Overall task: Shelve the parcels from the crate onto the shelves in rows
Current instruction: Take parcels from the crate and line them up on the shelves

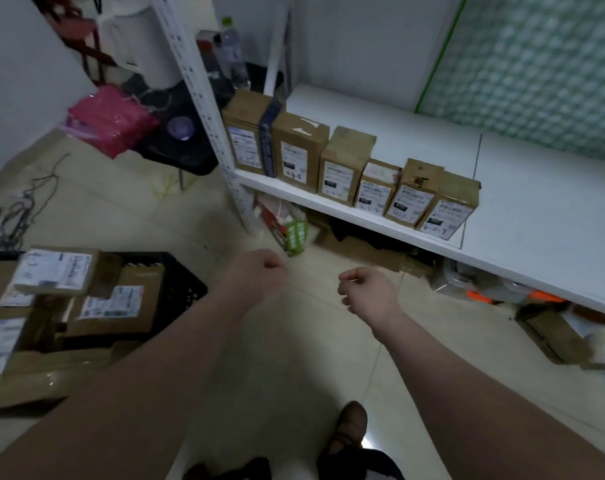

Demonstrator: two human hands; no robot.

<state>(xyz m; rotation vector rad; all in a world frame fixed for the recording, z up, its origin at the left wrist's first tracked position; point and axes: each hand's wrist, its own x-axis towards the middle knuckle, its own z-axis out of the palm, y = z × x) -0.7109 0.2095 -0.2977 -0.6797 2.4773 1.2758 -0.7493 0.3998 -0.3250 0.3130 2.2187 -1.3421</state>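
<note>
Parcels [86, 299] lie heaped in the black crate [181, 278], a row of boxes [342, 168] stands on the white shelf [536, 220], and with left hand [259, 271] and right hand [370, 292] both loosely curled and empty, a hasty grab could topple the pile.

A white shelf [502, 188] fills the right of the frame. Along its front edge stands a row of cardboard parcels [344, 164] — upright, side by side, labels facing out, running from the shelf's left post toward the centre right. Below lies a pale tiled floor [294, 358]. At lower left a black crate [187, 285] sits on it, piled with labelled boxes [114, 303]. Tangled dark cables [20, 209] lie at far left. Under the shelf — flattened cardboard [360, 249] and a green-and-red packet [292, 233].
</note>
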